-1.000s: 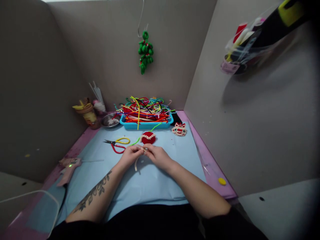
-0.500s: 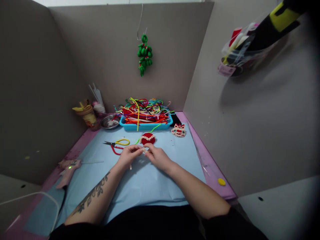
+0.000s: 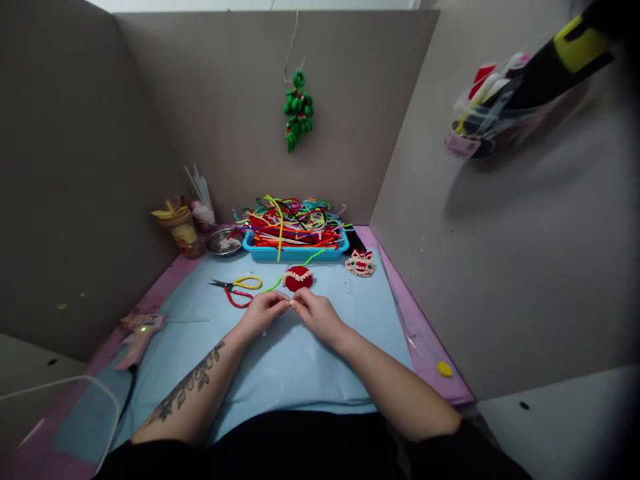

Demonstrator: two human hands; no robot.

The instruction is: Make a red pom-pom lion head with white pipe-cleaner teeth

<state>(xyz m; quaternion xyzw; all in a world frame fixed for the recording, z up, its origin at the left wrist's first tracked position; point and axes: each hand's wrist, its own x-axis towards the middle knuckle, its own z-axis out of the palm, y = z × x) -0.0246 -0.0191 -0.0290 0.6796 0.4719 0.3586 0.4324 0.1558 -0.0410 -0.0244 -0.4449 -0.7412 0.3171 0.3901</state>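
My left hand (image 3: 261,313) and my right hand (image 3: 316,313) meet over the middle of the blue cloth. Between their pinched fingertips is a short cream pipe cleaner (image 3: 291,303), mostly covered by the fingers. Just beyond them lies a round red piece (image 3: 299,283) with a wavy cream trim, made of pipe cleaners. A bright green pipe cleaner (image 3: 274,287) passes behind it. Left of the hands rest scissors (image 3: 234,288) with one yellow and one red handle, blades apart. A red and cream animal-face piece (image 3: 360,264) sits at the back right.
A blue basket (image 3: 295,255) heaped with coloured pipe cleaners stands at the back, beside a metal bowl (image 3: 224,251). At the left lies a pink glue gun (image 3: 143,337) with its green light lit. A yellow disc (image 3: 445,369) is at the right edge. Grey panels enclose the table.
The view has shifted slightly, moving the scene a little to the right. My fingertips have shifted around the cream pipe cleaner, and less of it shows between them.
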